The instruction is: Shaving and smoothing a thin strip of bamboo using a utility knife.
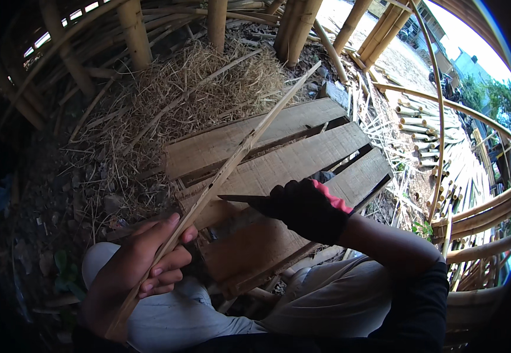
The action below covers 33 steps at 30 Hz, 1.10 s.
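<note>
A long split bamboo strip (226, 167) runs slantwise from my lap up over the slatted wooden bench. My bare left hand (160, 253) is closed round its lower part, thumb on top. In my right hand (302, 209), which wears a black glove with a red patch, is a knife (237, 199). Its dark pointed blade faces left, and the tip lies close to the strip's edge; whether it touches I cannot tell. The knife's handle is hidden inside the glove. Under both hands stands the wooden bench (279, 167), its planks set apart with gaps.
Beyond the bench lies a heap of pale shavings (208, 88). Upright bamboo posts (217, 26) rise behind it. Cut bamboo poles (414, 126) are stacked at the right, with a curved bamboo rail (479, 112) above them. My legs (338, 294) straddle the bench's near end.
</note>
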Motion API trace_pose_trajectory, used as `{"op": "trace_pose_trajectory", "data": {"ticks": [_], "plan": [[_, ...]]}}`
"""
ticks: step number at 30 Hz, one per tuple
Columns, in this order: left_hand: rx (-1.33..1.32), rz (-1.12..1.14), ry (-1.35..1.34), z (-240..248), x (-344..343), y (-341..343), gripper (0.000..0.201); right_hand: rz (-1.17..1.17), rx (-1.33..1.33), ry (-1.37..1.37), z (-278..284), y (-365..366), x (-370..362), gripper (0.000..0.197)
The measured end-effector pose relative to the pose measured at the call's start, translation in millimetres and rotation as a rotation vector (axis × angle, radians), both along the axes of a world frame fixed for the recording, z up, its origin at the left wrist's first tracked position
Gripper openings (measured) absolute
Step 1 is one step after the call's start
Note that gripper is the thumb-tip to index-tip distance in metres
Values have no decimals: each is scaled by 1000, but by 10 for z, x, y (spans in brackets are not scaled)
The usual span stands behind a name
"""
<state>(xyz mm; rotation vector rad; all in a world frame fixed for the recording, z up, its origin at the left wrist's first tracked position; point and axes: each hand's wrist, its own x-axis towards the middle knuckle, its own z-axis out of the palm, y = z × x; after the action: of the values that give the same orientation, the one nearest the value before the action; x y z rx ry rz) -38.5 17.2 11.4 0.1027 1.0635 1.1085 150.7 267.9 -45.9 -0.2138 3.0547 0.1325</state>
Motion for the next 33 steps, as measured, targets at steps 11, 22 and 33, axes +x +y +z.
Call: {"op": "trace_pose_trajectory", "data": {"ticks": [11,22,33], "plan": [[2,31,-11,-21,-20,-41,37,-199,68,45,183,228,82,48],[17,6,16,66,10,-64,39,-891,411,-267,-185,1480,532,59],[8,-5,55,77,50,-103,38,-390,151,-7,-167,795,122,49]]}}
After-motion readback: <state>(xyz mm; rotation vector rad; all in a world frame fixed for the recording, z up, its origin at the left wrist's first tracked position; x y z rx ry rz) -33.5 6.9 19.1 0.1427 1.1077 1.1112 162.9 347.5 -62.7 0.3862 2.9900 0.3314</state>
